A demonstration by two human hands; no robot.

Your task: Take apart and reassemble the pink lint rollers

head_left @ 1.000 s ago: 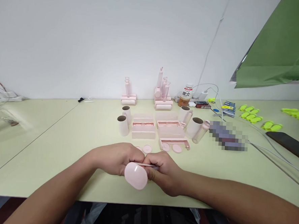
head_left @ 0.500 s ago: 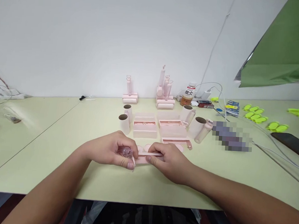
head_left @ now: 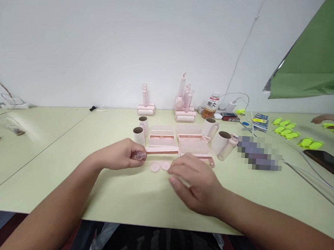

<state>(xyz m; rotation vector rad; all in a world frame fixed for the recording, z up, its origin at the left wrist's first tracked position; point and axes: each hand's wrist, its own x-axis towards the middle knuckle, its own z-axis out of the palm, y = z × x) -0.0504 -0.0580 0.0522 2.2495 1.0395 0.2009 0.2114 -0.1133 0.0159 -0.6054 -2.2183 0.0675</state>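
My left hand (head_left: 118,155) is closed around a translucent pinkish plastic piece (head_left: 138,155), mostly hidden in the fingers; it resembles a handle. Beside its fingertips, a long pink trough-like strip (head_left: 162,152) lies in front of an open pink case (head_left: 161,143). My right hand (head_left: 199,181) hovers over the table with fingers apart, holding nothing. Two round pink caps (head_left: 154,167) lie flat just left of its fingertips. Behind that hand is a second open case (head_left: 193,146), with another pink strip (head_left: 210,160) partly covered by the hand.
White rolls (head_left: 139,135) with translucent handles (head_left: 227,148) stand on both sides of the cases. Assembled pink lint rollers (head_left: 185,115) stand by the wall near a supplement bottle (head_left: 210,106). A phone (head_left: 327,161), cables and yellow-green clips (head_left: 310,143) lie right, where another person's hand (head_left: 330,119) reaches in.
The pink strip has gone from between my hands to the table before the left case. My right hand has let go and drawn back, uncovering the caps. Another person's hand has appeared at right.
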